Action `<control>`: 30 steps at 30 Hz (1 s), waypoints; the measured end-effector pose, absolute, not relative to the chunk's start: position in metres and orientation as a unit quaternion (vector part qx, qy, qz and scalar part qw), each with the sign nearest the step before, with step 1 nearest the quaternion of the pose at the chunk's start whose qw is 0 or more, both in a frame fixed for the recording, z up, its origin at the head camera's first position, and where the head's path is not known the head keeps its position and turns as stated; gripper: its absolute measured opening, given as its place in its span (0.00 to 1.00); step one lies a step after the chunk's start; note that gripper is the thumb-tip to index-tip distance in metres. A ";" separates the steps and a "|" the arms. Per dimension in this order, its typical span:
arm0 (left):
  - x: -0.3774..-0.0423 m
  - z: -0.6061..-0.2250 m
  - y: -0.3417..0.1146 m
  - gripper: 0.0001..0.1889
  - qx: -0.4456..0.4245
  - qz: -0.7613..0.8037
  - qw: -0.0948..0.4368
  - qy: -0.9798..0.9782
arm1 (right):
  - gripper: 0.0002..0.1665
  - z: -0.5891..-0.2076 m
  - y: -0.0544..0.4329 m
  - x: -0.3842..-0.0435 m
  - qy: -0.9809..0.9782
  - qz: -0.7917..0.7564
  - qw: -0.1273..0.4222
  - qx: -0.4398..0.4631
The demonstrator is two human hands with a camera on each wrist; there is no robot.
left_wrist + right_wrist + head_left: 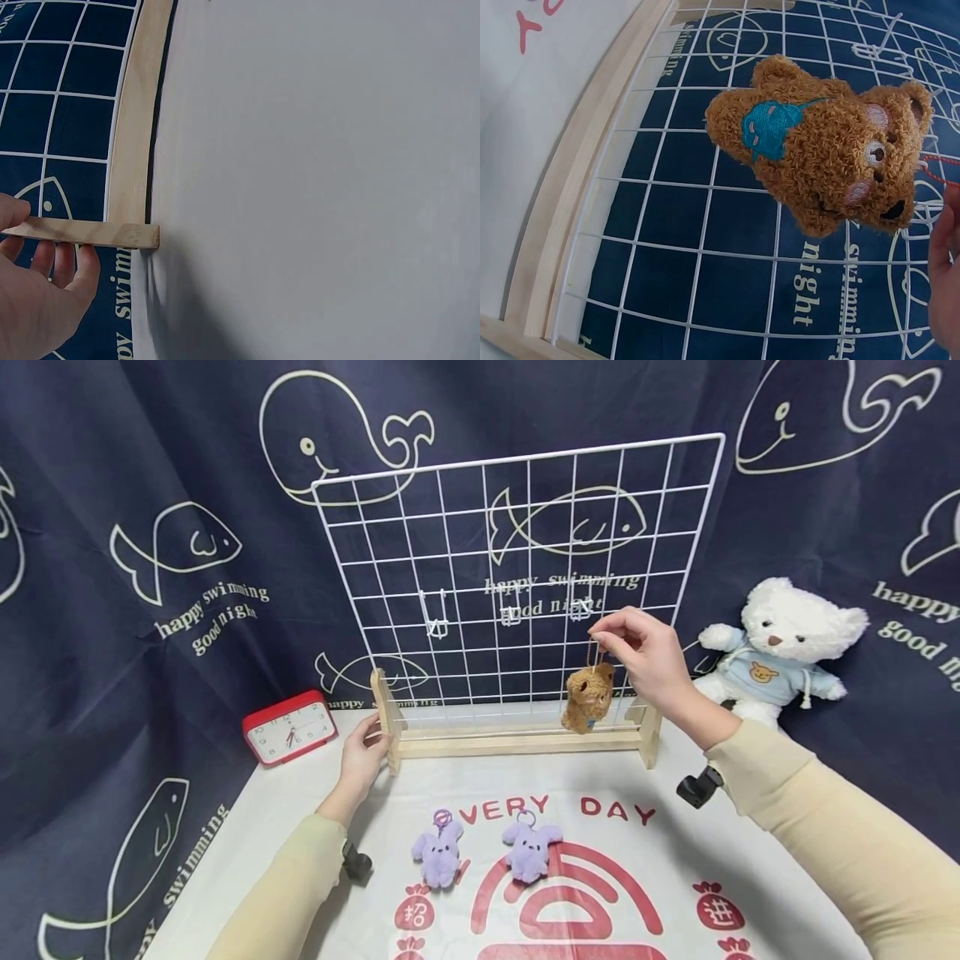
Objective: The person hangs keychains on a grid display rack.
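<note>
My right hand point(647, 658) pinches the cord loop of a small brown plush bear keychain point(588, 697) in front of the right part of a white wire grid rack point(530, 560). In the right wrist view the bear point(832, 154) shows a blue patch on its belly, and a red cord runs from its head to the fingers. Close behind the pinching fingers is a white hook point(581, 607) on the grid. My left hand point(364, 753) grips the rack's left wooden foot point(90, 232), thumb on one side and fingers on the other.
Two more white hooks hang on the grid, one at left point(437, 625), one at middle point(510, 614). Two purple plush keychains, left point(438, 856) and right point(529, 852), lie on the table. A red clock point(291, 728) stands left; a white teddy bear point(780, 647) sits right.
</note>
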State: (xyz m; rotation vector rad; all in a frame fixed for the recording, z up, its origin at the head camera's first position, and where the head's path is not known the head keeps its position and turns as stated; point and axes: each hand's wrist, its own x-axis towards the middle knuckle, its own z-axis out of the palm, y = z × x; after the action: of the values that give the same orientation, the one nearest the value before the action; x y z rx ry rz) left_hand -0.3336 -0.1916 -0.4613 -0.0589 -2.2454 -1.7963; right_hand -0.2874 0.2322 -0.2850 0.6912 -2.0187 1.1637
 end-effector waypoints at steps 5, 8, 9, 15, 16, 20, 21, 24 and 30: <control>-0.337 -0.469 -0.195 0.28 -0.015 -0.619 0.134 -0.774 | 0.03 -0.282 0.232 -0.290 -0.783 0.448 0.349 0.255; -0.338 -0.469 -0.195 0.28 -0.015 -0.617 0.135 -0.775 | 0.03 -0.278 0.232 -0.292 -0.786 0.442 0.354 0.247; -0.338 -0.469 -0.195 0.28 -0.014 -0.617 0.134 -0.776 | 0.03 -0.277 0.231 -0.292 -0.786 0.441 0.357 0.246; -0.339 -0.468 -0.193 0.28 -0.012 -0.619 0.130 -0.775 | 0.04 -0.271 0.230 -0.294 -0.786 0.435 0.367 0.240; -0.339 -0.468 -0.193 0.28 -0.011 -0.619 0.130 -0.774 | 0.04 -0.270 0.230 -0.295 -0.786 0.435 0.369 0.238; -0.339 -0.468 -0.194 0.27 -0.011 -0.618 0.131 -0.775 | 0.04 -0.267 0.229 -0.297 -0.786 0.434 0.374 0.231; -0.339 -0.468 -0.194 0.27 -0.011 -0.617 0.131 -0.776 | 0.04 -0.266 0.228 -0.297 -0.787 0.433 0.375 0.229; -0.339 -0.467 -0.193 0.27 -0.014 -0.615 0.133 -0.777 | 0.04 -0.264 0.227 -0.298 -0.788 0.430 0.380 0.224; -0.338 -0.467 -0.193 0.27 -0.014 -0.618 0.129 -0.775 | 0.04 -0.262 0.226 -0.301 -0.788 0.430 0.381 0.220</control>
State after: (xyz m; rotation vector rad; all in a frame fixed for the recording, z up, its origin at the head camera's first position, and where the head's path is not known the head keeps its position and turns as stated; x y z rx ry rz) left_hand -0.3380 -0.1933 -0.4673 -0.0415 -2.2539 -1.7960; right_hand -0.3008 0.2256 -0.2624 0.5620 -2.0119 1.0982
